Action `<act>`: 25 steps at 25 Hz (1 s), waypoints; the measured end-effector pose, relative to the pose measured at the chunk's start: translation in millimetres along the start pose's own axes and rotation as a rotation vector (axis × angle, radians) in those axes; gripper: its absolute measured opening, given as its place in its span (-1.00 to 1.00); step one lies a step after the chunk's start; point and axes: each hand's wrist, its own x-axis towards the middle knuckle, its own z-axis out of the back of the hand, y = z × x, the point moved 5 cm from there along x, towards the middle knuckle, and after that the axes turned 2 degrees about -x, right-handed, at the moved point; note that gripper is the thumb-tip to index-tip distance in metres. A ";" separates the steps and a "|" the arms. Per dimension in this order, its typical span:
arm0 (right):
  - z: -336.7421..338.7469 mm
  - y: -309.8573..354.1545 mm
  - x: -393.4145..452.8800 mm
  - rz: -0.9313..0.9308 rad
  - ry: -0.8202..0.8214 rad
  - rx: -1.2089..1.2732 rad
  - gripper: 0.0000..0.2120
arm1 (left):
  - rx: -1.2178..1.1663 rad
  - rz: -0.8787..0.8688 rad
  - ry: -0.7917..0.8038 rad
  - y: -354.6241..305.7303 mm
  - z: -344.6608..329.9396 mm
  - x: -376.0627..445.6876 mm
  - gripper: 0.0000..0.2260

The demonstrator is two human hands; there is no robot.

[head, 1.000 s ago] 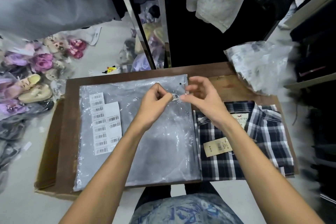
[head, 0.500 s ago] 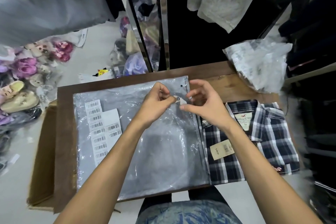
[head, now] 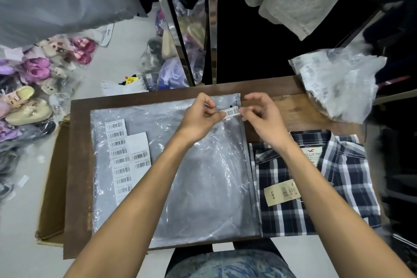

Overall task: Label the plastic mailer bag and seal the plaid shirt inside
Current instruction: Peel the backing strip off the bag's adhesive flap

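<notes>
Nearest us, our two bare forearms reach forward over a brown table, where a grey plastic mailer bag lies flat with a sheet of barcode stickers on its left part, and the folded plaid shirt, still outside the bag with a tan price tag on it, lies touching the bag's right edge. Further out, above the bag's far right corner, our left hand and right hand each pinch one end of a single small barcode label between thumb and fingertips, holding it stretched between them. Beyond the table, a crumpled clear plastic bag sits at the far right corner, and bagged shoes lie on the floor to the left.
</notes>
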 end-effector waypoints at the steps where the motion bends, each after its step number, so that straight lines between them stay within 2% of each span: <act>1: -0.1 -1.9 4.8 -0.007 -0.005 -0.015 -0.75 | 0.013 -0.002 -0.004 1.0 -0.6 3.8 -0.76; 4: -0.7 -1.8 15.4 -0.014 -0.010 -0.016 -0.73 | 0.068 -0.040 0.003 2.0 -0.7 14.0 -0.76; 6: -0.6 -1.7 21.6 0.004 -0.020 -0.104 -0.70 | 0.121 -0.058 -0.002 -1.5 -0.4 17.9 -0.79; 10: -2.0 -6.7 32.7 -0.002 -0.059 -0.186 -0.92 | 0.150 -0.028 -0.017 -3.0 -2.1 26.0 -0.76; 15: -6.4 -15.8 37.1 -0.069 -0.051 -0.122 -0.90 | 0.141 -0.013 -0.090 4.0 -6.6 33.9 -0.87; 25: -11.7 -19.9 38.1 -0.078 -0.156 -0.237 -0.91 | 0.101 -0.007 -0.160 8.2 -4.4 32.1 -0.69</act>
